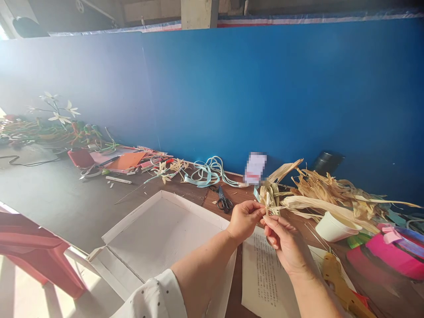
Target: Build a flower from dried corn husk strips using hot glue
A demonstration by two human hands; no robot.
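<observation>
My left hand (pixel 245 219) and my right hand (pixel 286 245) meet above the table, both pinched on a small bundle of dried husk strips (pixel 270 198) with a pale blue ribbon end at its left. The bundle stands upright between my fingertips. Black scissors (pixel 224 201) lie on the table just left of my left hand. Under my right wrist lies a printed sheet of paper (pixel 265 276). A yellow glue gun (pixel 341 285) rests right of my right forearm.
A pile of dried husks (pixel 334 194) and a white cup (pixel 334 227) sit at right, with pink rolls (pixel 394 254) beyond. A flattened white cardboard box (pixel 159 234) lies at left. Blue ribbon coils (pixel 207 172), paper scraps and craft flowers (pixel 59 117) line the blue wall. A red chair (pixel 36 254) stands at lower left.
</observation>
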